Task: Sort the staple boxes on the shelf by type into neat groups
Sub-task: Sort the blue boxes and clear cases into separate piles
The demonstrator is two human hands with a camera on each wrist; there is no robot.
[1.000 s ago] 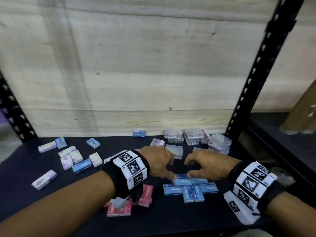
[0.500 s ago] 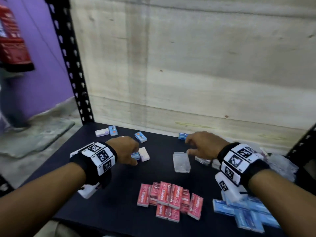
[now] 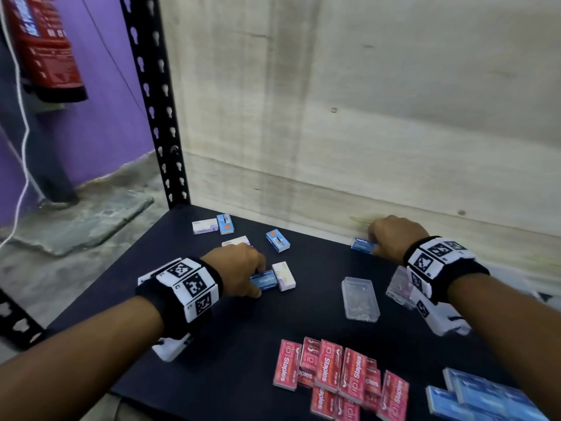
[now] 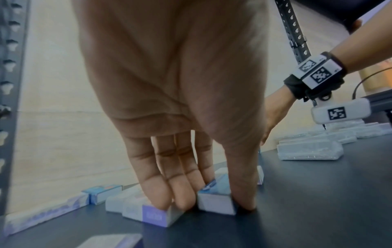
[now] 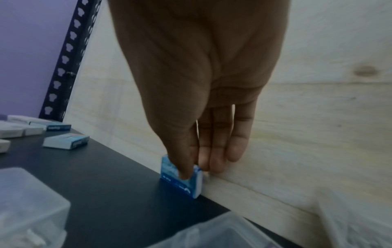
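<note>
Both hands pinching blue boxes, mid-frame.
My left hand (image 3: 239, 268) and right hand (image 3: 394, 238) have moved off the blue pile (image 3: 482, 396), each pinching another stray blue box (image 3: 263, 281) to add.

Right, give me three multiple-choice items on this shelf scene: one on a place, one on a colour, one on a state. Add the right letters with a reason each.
1. Where does the blue box in the right hand sit?
A. against the wooden back panel
B. at the shelf's front edge
C. on the clear case

2. What colour is the group of Staples boxes near the front of the shelf?
A. green
B. red
C. yellow

3. What is the left hand doing?
A. hanging idle off the shelf
B. pinching a blue Staples box
C. lifting a clear case

Answers: 1 A, the right wrist view shows the box touching the wooden back panel. 2 B, the head view shows red packs. 3 B, the left wrist view shows fingers and thumb on either side of the box.
</note>
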